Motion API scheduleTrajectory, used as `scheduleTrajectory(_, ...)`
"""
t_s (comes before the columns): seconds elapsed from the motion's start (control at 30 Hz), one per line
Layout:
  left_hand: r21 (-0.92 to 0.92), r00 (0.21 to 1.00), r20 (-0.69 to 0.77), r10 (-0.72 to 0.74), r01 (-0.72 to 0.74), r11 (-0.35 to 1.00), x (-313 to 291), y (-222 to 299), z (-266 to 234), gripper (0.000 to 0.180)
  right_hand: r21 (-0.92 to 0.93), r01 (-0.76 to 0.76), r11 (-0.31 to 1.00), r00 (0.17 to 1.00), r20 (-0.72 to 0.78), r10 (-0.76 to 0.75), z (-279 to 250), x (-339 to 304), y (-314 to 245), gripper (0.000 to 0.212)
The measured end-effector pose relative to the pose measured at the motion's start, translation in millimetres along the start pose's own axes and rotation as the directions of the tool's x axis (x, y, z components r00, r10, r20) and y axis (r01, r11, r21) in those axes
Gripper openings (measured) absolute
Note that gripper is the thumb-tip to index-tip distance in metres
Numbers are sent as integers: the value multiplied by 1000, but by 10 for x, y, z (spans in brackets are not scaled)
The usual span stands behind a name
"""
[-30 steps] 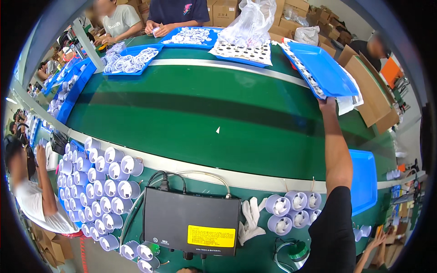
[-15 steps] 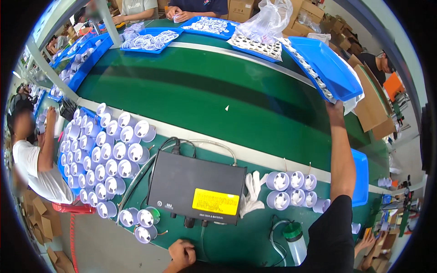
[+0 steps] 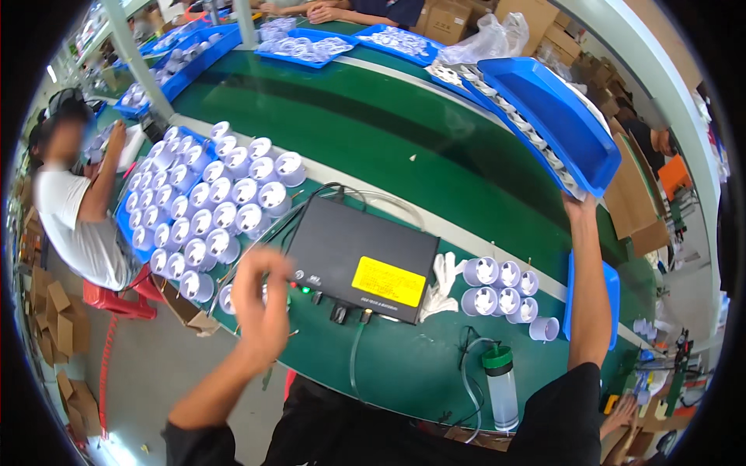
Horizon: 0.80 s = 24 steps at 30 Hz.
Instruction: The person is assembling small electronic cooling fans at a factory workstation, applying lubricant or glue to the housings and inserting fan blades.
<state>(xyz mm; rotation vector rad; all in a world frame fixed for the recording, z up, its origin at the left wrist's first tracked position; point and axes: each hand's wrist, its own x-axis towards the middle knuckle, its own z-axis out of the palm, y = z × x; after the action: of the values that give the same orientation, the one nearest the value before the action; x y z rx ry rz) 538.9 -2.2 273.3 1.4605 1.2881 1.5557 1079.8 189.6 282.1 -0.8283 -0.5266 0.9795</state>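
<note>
The right grip (image 3: 580, 205) holds stacked blue trays (image 3: 548, 113) by their near end.

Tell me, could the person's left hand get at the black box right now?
Probably yes: the left hand looks empty and hovers close to the black box, with nothing visible blocking the way.

On the bench (image 3: 423, 365) we have the control box (image 3: 338, 248) in the middle; to its left lies a large group of cups (image 3: 220, 190), to its right the gloves (image 3: 441, 289), then a small group of cups (image 3: 482, 301); nearer us is the bottle (image 3: 503, 392); behind the box runs the belt (image 3: 373, 136); trays (image 3: 311, 65) line its far side; at right, our right hand (image 3: 580, 208) meets the tilted tray's (image 3: 556, 116) near end.
</note>
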Motion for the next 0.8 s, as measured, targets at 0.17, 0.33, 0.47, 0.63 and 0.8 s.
scheduleTrajectory(0.17, -151, 992, -14, 122, -123, 981, 1312, -100, 218, 15, -57, -90, 994, 983, 157, 98, 180, -425, 23, 54)
scheduleTrajectory(0.33, -114, 952, 170, -255, 276, 955, 2337, -459, 510, 42, -97, -128, 987, 978, 153, 142, 318, -885, 233, 56)
scheduleTrajectory(0.47, -74, 708, 348, -615, 674, 735, 2552, -930, 724, 74, -156, -168, 973, 966, 173, 194, 357, -1228, 316, 45)
scheduleTrajectory(0.63, -192, 461, 785, -414, 816, 545, 2251, -908, 743, 76, -167, -219, 961, 901, 343, 265, 235, -1465, 362, 40)
scheduleTrajectory(0.8, -309, 376, 915, -143, 885, 348, 2186, -808, 472, 66, -126, -239, 963, 968, 41, 246, 595, -1955, 527, 39)
